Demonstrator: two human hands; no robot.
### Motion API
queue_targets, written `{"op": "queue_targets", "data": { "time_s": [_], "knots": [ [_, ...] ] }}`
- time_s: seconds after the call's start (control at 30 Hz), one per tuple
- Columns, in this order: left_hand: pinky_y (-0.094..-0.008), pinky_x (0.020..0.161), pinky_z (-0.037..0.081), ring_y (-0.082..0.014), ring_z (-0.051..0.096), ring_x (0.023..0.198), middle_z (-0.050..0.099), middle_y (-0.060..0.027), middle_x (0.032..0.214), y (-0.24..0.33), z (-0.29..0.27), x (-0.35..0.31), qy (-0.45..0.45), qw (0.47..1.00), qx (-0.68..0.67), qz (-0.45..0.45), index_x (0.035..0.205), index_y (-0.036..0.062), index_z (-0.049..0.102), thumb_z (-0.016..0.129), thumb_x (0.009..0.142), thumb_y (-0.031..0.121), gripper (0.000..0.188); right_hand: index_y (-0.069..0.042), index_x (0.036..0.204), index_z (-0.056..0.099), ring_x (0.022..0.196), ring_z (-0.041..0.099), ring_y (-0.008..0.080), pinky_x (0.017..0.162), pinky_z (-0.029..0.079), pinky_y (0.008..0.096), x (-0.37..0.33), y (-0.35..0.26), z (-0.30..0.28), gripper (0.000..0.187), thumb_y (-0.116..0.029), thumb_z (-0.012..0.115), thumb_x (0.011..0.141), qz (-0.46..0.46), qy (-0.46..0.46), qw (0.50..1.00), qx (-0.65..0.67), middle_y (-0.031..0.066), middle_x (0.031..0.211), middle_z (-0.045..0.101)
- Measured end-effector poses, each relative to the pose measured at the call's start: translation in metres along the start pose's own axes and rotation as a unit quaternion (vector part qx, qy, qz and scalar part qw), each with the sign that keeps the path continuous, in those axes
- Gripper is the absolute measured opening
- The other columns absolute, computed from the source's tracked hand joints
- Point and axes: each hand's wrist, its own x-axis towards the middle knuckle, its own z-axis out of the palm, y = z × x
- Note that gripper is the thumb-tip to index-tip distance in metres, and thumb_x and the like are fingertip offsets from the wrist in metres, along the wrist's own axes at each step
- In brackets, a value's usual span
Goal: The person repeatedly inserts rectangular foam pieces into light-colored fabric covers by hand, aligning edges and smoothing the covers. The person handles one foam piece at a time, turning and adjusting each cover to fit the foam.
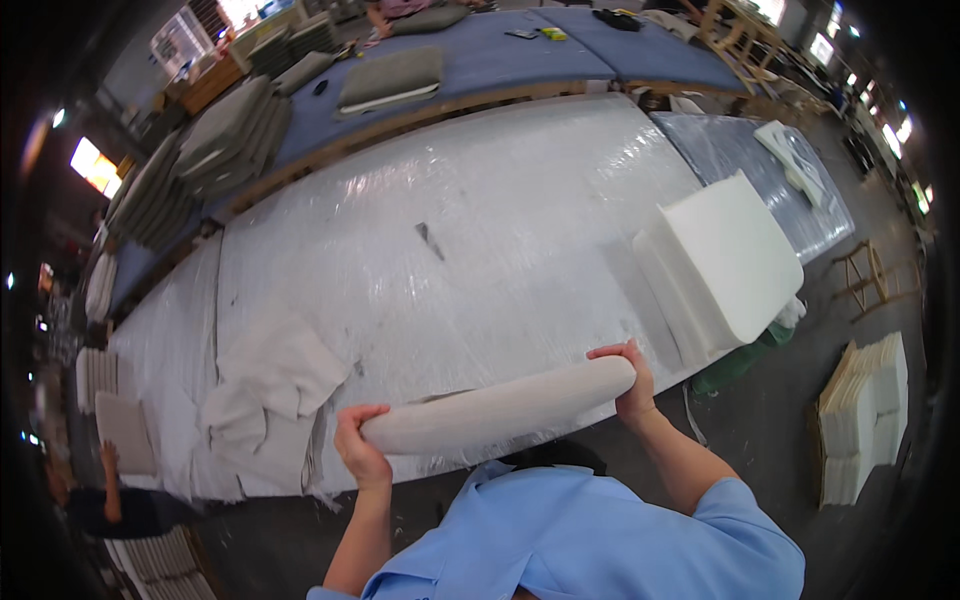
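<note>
Between my two hands is a long white cushion (500,408), seen edge-on above the near edge of the plastic-wrapped table (430,290). My left hand (362,445) grips its left end, with the thumb along the top. At the other end, my right hand (630,382) is closed round the corner, thumb and fingers on either side. The cushion's underside is hidden from me. To the left, crumpled off-white fabric (275,375) lies on the table. A stack of white foam pads (735,260) sits at the table's right end.
Beyond the wrapped table runs a blue-topped table (480,50) with grey cushions (390,75) and a grey cushion stack (225,135). At right stand a wooden stool frame (868,275) and stacked foam pads (862,420) on the floor. Another person (115,505) works at far left.
</note>
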Motion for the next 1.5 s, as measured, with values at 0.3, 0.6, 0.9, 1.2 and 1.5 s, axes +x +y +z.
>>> {"op": "queue_targets", "data": {
  "time_s": [0.3,0.6,0.9,1.2,1.5],
  "knots": [
    [-0.0429,0.113,0.044,-0.0290,0.052,0.136,0.048,-0.0228,0.152,-0.004,-0.055,-0.011,-0.188,0.832,-0.051,-0.519,0.157,-0.0058,0.032,0.067,0.099,0.023,0.074,-0.005,0.155,0.034,0.132,0.055,0.0293,0.106,0.049,0.0489,-0.041,-0.064,-0.020,0.075,-0.039,0.069,0.099,0.423,-0.043,0.903,-0.064,0.0150,0.150,0.049],
    [-0.0434,0.093,0.059,-0.0323,0.069,0.117,0.061,-0.0254,0.138,-0.067,-0.030,0.003,-0.270,0.699,0.032,-0.661,0.150,-0.0132,0.036,0.082,0.090,0.039,0.092,0.006,0.145,0.051,0.115,0.070,0.0332,0.096,0.058,0.0480,0.026,-0.012,-0.001,0.071,-0.047,0.067,0.100,0.594,-0.025,0.761,-0.261,0.0225,0.131,0.067],
    [-0.0435,0.088,0.060,-0.0330,0.072,0.110,0.068,-0.0277,0.125,-0.120,0.011,0.025,-0.235,0.680,0.215,-0.661,0.137,-0.0173,0.051,0.083,0.084,0.055,0.096,0.015,0.141,0.052,0.118,0.067,0.0369,0.098,0.054,0.0505,0.082,0.095,-0.038,0.090,-0.066,0.052,0.101,0.526,-0.010,0.735,-0.428,0.0279,0.132,0.065],
    [-0.0397,0.091,0.058,-0.0302,0.072,0.110,0.070,-0.0223,0.126,-0.221,0.016,0.030,-0.247,0.753,0.199,-0.577,0.136,-0.0079,0.060,0.080,0.086,0.054,0.082,0.015,0.139,0.054,0.119,0.066,0.0371,0.100,0.053,0.0487,0.109,0.129,-0.035,0.089,-0.066,0.046,0.103,0.505,0.026,0.742,-0.440,0.0286,0.134,0.063],
    [-0.0388,0.088,0.058,-0.0279,0.072,0.106,0.072,-0.0195,0.124,-0.248,0.006,0.013,-0.156,0.808,0.115,-0.557,0.133,-0.0034,0.066,0.078,0.090,0.046,0.067,0.011,0.141,0.055,0.121,0.065,0.0337,0.101,0.052,0.0438,0.121,0.149,-0.057,0.083,-0.062,0.048,0.104,0.443,-0.022,0.787,-0.430,0.0263,0.138,0.062]
  ]
}}
